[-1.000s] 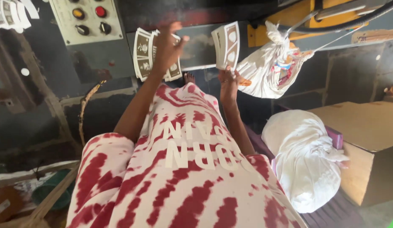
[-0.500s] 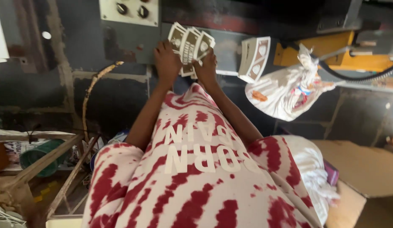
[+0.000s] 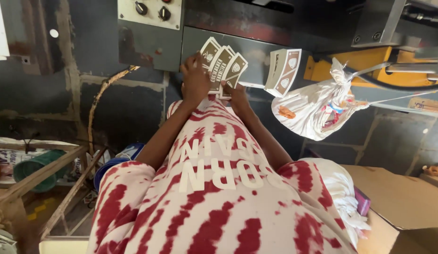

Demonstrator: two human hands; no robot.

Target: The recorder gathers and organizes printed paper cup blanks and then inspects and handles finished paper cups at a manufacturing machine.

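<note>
Lower half of frame: the person's red-and-white tie-dye shirt, with pale lettering across it, fills the centre and bottom. Both forearms run up from it toward upper centre.

Upper half: a dark, worn metal machine front spans the top. On it, upper left of centre, a pale control panel with two black knobs. Upper right: a yellow machine part with a black cable across it.

Lower right: a brown cardboard box, flap open, with a white cloth bundle against its left side.

Right of centre: a tied white plastic bag hangs just below the yellow part, coloured items showing through it.

Left edge: wooden frame rails with a green bucket behind them.

Upper centre: a small stack of brown-and-white printed cards sits on the machine ledge, just right of the hands and apart from them.

Hands: the left hand holds a fan of brown printed cards at upper centre, fingers closed on the lower left part of the fan. The right hand grips the fan's lower right edge, fingers together and curled on the cards. The two hands are just beside each other below the fan.
</note>
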